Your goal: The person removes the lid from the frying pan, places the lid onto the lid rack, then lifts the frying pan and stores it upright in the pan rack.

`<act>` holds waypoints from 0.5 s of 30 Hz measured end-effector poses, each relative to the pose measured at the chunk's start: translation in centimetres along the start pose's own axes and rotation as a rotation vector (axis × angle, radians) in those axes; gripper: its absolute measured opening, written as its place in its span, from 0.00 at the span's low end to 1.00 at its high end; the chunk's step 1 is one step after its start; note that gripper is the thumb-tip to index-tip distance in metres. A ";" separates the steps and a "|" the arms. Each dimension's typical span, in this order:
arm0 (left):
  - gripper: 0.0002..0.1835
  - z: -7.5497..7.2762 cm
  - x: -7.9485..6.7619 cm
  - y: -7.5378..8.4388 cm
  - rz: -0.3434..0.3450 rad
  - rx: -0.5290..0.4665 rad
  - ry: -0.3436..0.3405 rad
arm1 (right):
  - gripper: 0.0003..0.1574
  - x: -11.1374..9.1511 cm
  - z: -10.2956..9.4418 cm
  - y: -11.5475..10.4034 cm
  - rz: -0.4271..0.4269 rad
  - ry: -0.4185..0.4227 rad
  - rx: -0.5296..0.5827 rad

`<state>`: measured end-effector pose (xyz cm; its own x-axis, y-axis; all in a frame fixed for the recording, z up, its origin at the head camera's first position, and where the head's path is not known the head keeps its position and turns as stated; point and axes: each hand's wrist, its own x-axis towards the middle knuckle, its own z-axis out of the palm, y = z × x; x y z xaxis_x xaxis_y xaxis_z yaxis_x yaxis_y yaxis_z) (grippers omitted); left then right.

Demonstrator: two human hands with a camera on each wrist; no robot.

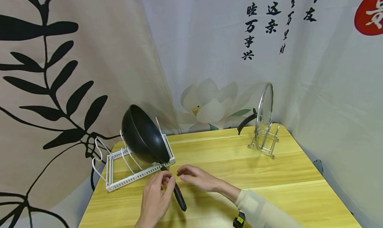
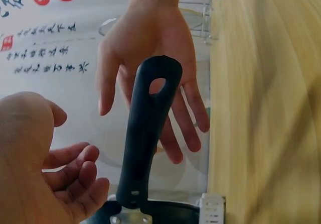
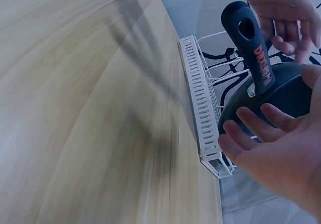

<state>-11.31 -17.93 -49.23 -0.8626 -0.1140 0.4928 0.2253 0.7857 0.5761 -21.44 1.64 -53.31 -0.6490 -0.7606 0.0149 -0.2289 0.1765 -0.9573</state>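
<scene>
A black wok stands tilted on its edge in a white wire rack at the table's left. Its black handle with red lettering points toward me. On the handle's left is my left hand, fingers loosely bent; the left wrist view shows a gap between that hand and the handle. My right hand is on the other side, fingers extended. In the right wrist view the right hand is beside the wok's rim, and whether it touches is unclear. Neither hand holds anything.
At the back right, a glass lid with a metal rim stands upright in a small wire stand. A black and yellow item lies by my right sleeve at the front of the wooden table. Printed curtains hang behind.
</scene>
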 end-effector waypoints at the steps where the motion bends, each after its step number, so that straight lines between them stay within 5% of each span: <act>1: 0.03 0.0 0.1 0.1 0.028 0.000 0.000 | 0.26 -0.1 -0.1 0.0 -0.006 0.004 -0.023; 8: 0.09 0.0 0.9 0.9 0.206 0.048 -0.036 | 0.29 -1.5 -0.6 -0.7 -0.046 0.027 -0.180; 15: 0.10 0.2 1.7 1.6 0.268 0.038 -0.138 | 0.28 -3.0 -1.2 -1.6 -0.089 0.063 -0.308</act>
<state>-12.52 -16.79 -47.57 -0.8286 0.1822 0.5294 0.4384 0.7993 0.4111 -20.03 4.38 -51.47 -0.6581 -0.7430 0.1220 -0.4891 0.2987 -0.8195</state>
